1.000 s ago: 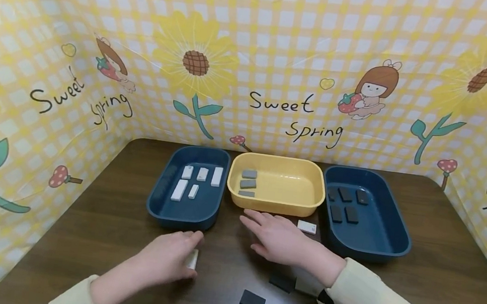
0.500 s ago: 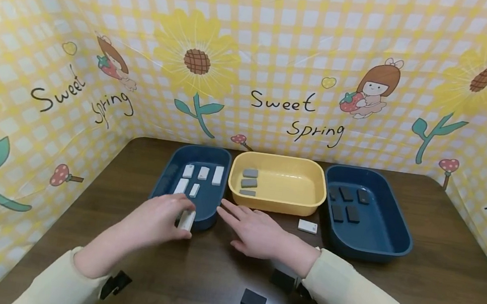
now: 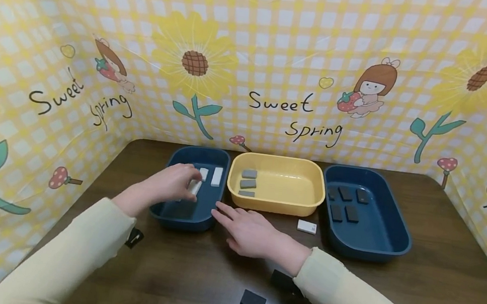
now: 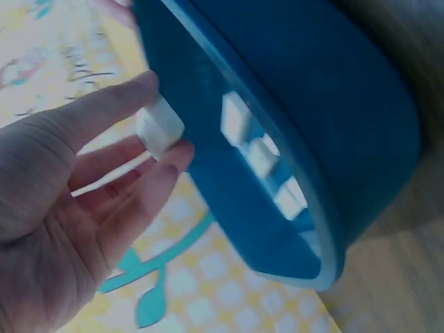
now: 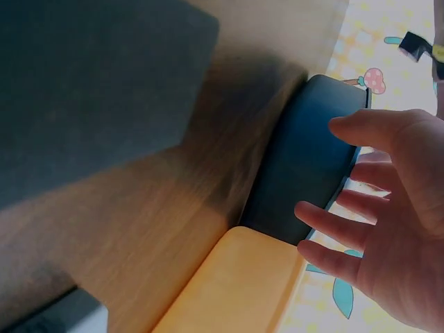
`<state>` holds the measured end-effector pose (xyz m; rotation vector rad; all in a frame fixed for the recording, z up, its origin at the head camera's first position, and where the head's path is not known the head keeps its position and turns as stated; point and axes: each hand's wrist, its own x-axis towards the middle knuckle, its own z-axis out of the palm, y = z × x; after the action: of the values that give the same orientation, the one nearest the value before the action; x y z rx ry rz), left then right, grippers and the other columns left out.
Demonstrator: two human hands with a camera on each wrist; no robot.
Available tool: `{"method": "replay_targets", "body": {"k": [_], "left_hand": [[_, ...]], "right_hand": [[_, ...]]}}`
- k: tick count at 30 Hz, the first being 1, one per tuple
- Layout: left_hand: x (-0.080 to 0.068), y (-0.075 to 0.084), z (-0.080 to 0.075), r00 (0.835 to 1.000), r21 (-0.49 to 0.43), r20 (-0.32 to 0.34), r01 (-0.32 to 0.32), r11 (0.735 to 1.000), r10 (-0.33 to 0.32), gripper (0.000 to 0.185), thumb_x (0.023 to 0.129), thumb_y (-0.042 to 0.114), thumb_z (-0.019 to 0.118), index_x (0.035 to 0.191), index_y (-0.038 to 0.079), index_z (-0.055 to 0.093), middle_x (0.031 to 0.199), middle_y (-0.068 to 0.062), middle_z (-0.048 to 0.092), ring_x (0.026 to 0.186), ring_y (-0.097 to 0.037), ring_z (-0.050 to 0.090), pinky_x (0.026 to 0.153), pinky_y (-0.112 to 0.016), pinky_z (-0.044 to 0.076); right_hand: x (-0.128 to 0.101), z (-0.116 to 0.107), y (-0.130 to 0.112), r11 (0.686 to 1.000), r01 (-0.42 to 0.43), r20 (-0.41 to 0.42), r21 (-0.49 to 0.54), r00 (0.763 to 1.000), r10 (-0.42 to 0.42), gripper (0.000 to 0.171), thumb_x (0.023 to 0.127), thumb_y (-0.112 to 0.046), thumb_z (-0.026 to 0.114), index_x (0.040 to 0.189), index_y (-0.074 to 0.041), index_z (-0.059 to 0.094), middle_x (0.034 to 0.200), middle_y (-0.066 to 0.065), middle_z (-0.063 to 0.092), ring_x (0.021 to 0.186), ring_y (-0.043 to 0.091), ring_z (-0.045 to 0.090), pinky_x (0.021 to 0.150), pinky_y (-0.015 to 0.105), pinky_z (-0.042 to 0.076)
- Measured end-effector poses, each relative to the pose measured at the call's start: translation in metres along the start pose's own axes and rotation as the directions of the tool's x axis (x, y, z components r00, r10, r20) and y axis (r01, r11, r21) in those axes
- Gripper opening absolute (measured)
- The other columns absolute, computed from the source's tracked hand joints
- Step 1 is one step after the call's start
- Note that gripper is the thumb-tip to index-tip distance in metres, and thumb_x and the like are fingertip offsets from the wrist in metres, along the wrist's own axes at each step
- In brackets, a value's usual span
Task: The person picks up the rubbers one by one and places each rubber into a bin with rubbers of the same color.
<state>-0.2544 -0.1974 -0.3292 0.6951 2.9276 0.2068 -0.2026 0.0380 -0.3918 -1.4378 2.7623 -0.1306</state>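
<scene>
My left hand (image 3: 176, 182) is over the left blue tray (image 3: 189, 224), pinching a small white rectangular block (image 4: 161, 126) between thumb and fingertips. In the left wrist view the block is above the tray's inside. White blocks lie on that tray's floor, one of them a long white block (image 3: 217, 176); the hand hides others. My right hand (image 3: 249, 231) holds nothing. Its fingers are spread and extended near the tray's front right corner; whether they touch the rim I cannot tell.
A yellow tray (image 3: 273, 206) holds grey blocks (image 3: 248, 183). The right blue tray (image 3: 363, 250) holds several black blocks (image 3: 352, 214). A white block (image 3: 307, 226) lies between them on the table. Nearer lie black blocks (image 3: 253, 302), one partly under the right sleeve (image 3: 337, 280).
My left hand has carried the white block forward from the table to over the left blue tray. My right hand has shifted left, towards that tray's corner.
</scene>
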Motion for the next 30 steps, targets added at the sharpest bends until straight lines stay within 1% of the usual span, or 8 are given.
{"method": "replay_targets", "body": {"k": [3, 7, 10, 13, 17, 20, 28, 30], "left_hand": [[0.02, -0.005, 0.004, 0.999, -0.008, 0.049, -0.005, 1.0, 0.006, 0.047, 0.08, 0.021, 0.081, 0.119, 0.001, 0.065, 0.109, -0.012, 0.065, 0.089, -0.022, 0.057, 0.085, -0.041, 0.05], [0.043, -0.009, 0.013, 0.994, -0.028, 0.105, 0.001, 1.0, 0.002, 0.046, 0.08, 0.02, 0.081, 0.12, 0.001, 0.065, 0.107, -0.01, 0.066, 0.089, -0.021, 0.059, 0.085, -0.04, 0.051], [0.056, -0.009, 0.022, 0.987, -0.008, 0.162, 0.015, 1.0, -0.013, 0.045, 0.081, 0.02, 0.08, 0.119, 0.002, 0.066, 0.105, -0.009, 0.066, 0.089, -0.02, 0.059, 0.085, -0.041, 0.05], [0.066, -0.009, 0.03, 0.974, 0.014, 0.224, 0.026, 1.0, -0.029, 0.043, 0.082, 0.02, 0.079, 0.119, 0.002, 0.066, 0.104, -0.008, 0.067, 0.088, -0.02, 0.06, 0.087, -0.041, 0.05], [0.073, -0.009, 0.038, 0.963, 0.01, 0.266, 0.036, 0.999, -0.037, 0.04, 0.083, 0.02, 0.079, 0.117, 0.004, 0.067, 0.105, -0.007, 0.068, 0.088, -0.019, 0.061, 0.089, -0.041, 0.05], [0.075, -0.007, 0.04, 0.962, -0.004, 0.271, 0.043, 0.999, -0.04, 0.038, 0.082, 0.019, 0.079, 0.115, 0.004, 0.068, 0.104, -0.007, 0.068, 0.089, -0.019, 0.061, 0.09, -0.042, 0.049], [0.079, -0.006, 0.045, 0.956, 0.005, 0.28, 0.089, 0.996, -0.087, 0.039, 0.083, 0.019, 0.079, 0.117, 0.003, 0.067, 0.106, -0.008, 0.067, 0.091, -0.02, 0.06, 0.089, -0.041, 0.05], [0.08, -0.006, 0.047, 0.959, 0.017, 0.274, 0.075, 0.997, -0.077, 0.039, 0.083, 0.02, 0.079, 0.116, 0.003, 0.068, 0.105, -0.008, 0.067, 0.091, -0.021, 0.06, 0.089, -0.041, 0.05]], "right_hand": [[0.0, -0.001, 0.001, 1.0, 0.001, -0.001, 0.014, 1.0, -0.001, 0.068, 0.093, -0.028, 0.066, 0.152, -0.015, 0.035, 0.157, 0.006, 0.027, 0.124, 0.021, 0.05, 0.094, 0.033, 0.046], [-0.001, -0.001, 0.002, 1.0, 0.004, -0.004, 0.025, 1.0, -0.004, 0.066, 0.093, -0.026, 0.066, 0.151, -0.016, 0.036, 0.157, 0.006, 0.028, 0.122, 0.02, 0.052, 0.093, 0.032, 0.047], [-0.001, -0.001, 0.002, 1.0, 0.0, -0.01, 0.019, 1.0, 0.0, 0.066, 0.093, -0.025, 0.066, 0.151, -0.016, 0.036, 0.157, 0.006, 0.028, 0.12, 0.019, 0.053, 0.091, 0.03, 0.048], [-0.001, -0.002, 0.001, 1.0, 0.0, -0.014, 0.018, 1.0, 0.0, 0.066, 0.093, -0.024, 0.066, 0.151, -0.016, 0.036, 0.157, 0.006, 0.028, 0.118, 0.019, 0.054, 0.089, 0.03, 0.049], [-0.002, -0.002, 0.001, 1.0, 0.001, -0.016, 0.026, 1.0, -0.001, 0.066, 0.093, -0.023, 0.066, 0.151, -0.016, 0.036, 0.157, 0.006, 0.028, 0.118, 0.018, 0.054, 0.089, 0.029, 0.049], [-0.002, -0.002, 0.001, 1.0, -0.001, -0.017, 0.021, 1.0, 0.001, 0.067, 0.093, -0.023, 0.066, 0.151, -0.017, 0.035, 0.157, 0.005, 0.028, 0.117, 0.018, 0.054, 0.089, 0.03, 0.048], [-0.001, -0.001, 0.0, 1.0, 0.005, -0.035, -0.007, 0.999, -0.005, 0.067, 0.092, -0.024, 0.067, 0.151, -0.016, 0.037, 0.156, 0.006, 0.029, 0.112, 0.016, 0.057, 0.084, 0.027, 0.049], [-0.001, 0.0, 0.0, 1.0, 0.005, -0.037, -0.014, 0.999, -0.006, 0.066, 0.092, -0.024, 0.067, 0.151, -0.016, 0.037, 0.156, 0.006, 0.03, 0.111, 0.016, 0.057, 0.084, 0.027, 0.05]]}}
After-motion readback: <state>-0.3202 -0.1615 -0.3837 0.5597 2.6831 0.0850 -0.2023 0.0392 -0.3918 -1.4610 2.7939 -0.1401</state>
